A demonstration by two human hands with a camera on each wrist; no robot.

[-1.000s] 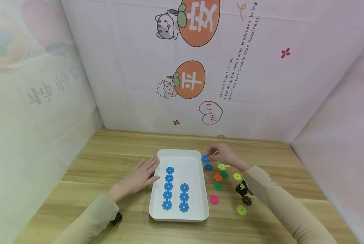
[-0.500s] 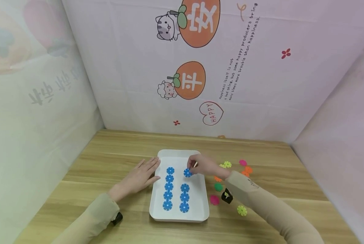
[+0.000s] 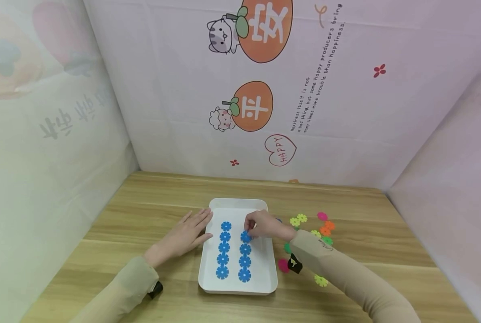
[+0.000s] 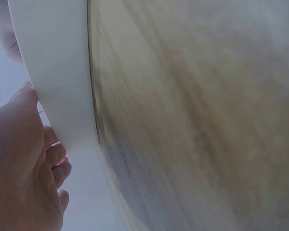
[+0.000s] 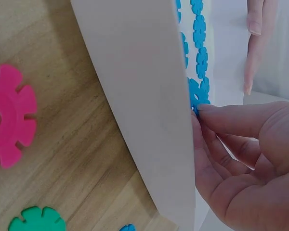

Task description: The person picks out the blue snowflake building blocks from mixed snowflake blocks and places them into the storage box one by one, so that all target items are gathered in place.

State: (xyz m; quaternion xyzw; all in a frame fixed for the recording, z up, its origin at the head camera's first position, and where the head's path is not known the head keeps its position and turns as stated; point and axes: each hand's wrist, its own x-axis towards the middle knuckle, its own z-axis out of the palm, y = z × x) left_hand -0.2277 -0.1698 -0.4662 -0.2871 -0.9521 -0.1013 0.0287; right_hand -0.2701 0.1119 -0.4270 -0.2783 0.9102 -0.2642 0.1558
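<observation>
A white tray point(image 3: 234, 287) holds two columns of blue notched plastic discs. In the left column point(image 3: 223, 247) several discs run in a line; the right column point(image 3: 244, 261) lies parallel to it. My right hand point(image 3: 262, 224) pinches a blue snowflake disc point(image 3: 245, 236) between thumb and fingertips, at the far end of the right column. The right wrist view shows that pinched disc point(image 5: 196, 91) tilted behind the tray wall. Against the tray's left rim rests my left hand point(image 3: 184, 235), fingers extended; in the left wrist view the hand point(image 4: 26, 168) touches the outer wall.
Right of the tray, loose discs lie on the wooden table point(image 3: 171, 188): pink point(image 3: 283, 265), yellow point(image 3: 321, 281), orange point(image 3: 326, 230) and green ones, partly hidden by the right sleeve. A patterned white cloth wall point(image 3: 175, 134) stands behind the table.
My right hand has carried a blue disc from the table right of the tray into the tray, then nearer to the right column's far end. The left hand has stayed on the rim.
</observation>
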